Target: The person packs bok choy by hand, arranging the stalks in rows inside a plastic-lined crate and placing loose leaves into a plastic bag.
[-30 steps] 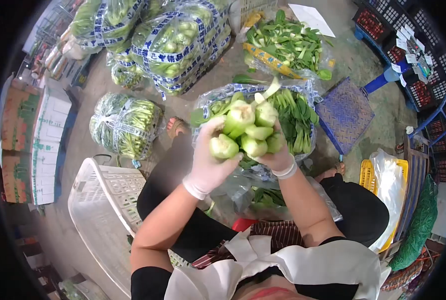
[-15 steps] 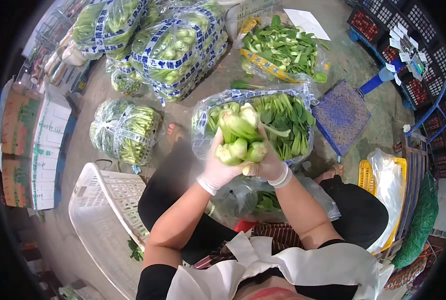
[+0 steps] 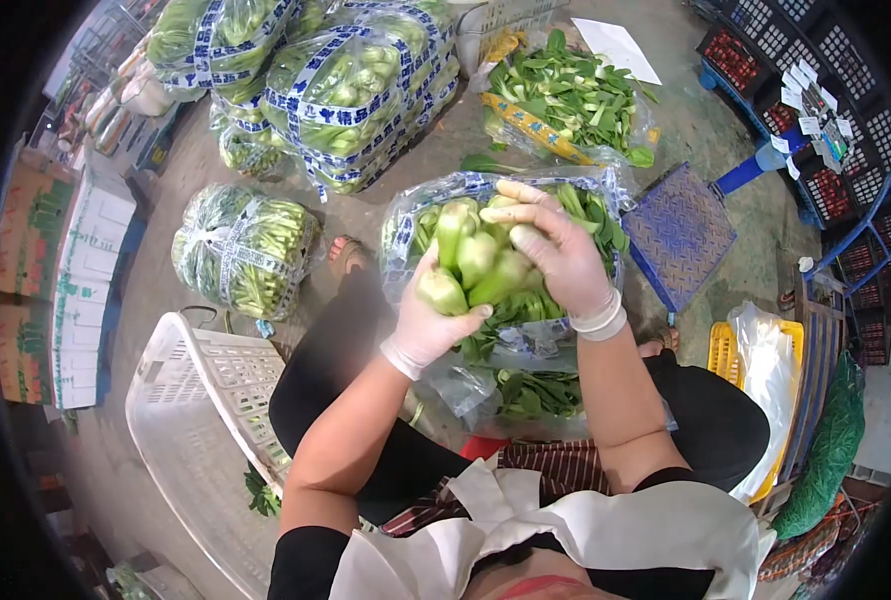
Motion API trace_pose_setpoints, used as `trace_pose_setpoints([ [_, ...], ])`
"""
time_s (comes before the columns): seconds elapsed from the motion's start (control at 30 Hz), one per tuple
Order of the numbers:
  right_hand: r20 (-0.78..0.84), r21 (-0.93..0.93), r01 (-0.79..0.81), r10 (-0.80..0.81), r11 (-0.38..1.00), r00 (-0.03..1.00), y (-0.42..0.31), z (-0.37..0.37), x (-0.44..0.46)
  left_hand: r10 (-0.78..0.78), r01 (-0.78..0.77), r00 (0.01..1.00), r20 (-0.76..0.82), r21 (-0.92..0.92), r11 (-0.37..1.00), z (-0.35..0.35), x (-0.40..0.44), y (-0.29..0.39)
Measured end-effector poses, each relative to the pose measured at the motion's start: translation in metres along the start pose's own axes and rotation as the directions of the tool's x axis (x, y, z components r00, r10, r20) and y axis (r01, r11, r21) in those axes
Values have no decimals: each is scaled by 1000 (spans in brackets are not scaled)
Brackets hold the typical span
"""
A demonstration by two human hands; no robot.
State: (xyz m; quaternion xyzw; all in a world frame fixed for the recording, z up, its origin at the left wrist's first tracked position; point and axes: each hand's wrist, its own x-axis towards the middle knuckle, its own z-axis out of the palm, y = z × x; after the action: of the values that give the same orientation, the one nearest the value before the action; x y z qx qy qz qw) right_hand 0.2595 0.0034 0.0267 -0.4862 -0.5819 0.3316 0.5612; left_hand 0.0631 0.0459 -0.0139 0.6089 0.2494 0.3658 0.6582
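A bunch of bok choy (image 3: 478,258), pale green bases facing up toward me, is held above an open plastic bag (image 3: 398,235) of greens. My left hand (image 3: 434,318), in a thin white glove, cups the bunch from the left and below, with the thumb along the lower stems. From the right, my gloved right hand (image 3: 568,262) grips the same bunch, its fingers reaching over the top and its thumb against a stem. Leafy greens (image 3: 536,392) in clear plastic lie below, close to my lap.
A white basket (image 3: 198,420) stands at my left, near a wrapped vegetable bundle (image 3: 246,250). Larger wrapped bundles (image 3: 351,100) are stacked behind. Loose greens (image 3: 566,95) lie on a bag at the back. To the right are a blue platform scale (image 3: 681,235) and a yellow crate (image 3: 731,350).
My right hand has moved up and right, its fingers now over the top of the bunch. My left hand has shifted slightly left, and the bok choy bases have turned and spread.
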Motion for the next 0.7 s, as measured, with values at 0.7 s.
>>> trace_pose_setpoints([
  [0.7, 50, -799, -155, 322, 581, 945, 176, -11, -113, 48, -8, 614, -788, 55, 998, -153, -223, 168],
])
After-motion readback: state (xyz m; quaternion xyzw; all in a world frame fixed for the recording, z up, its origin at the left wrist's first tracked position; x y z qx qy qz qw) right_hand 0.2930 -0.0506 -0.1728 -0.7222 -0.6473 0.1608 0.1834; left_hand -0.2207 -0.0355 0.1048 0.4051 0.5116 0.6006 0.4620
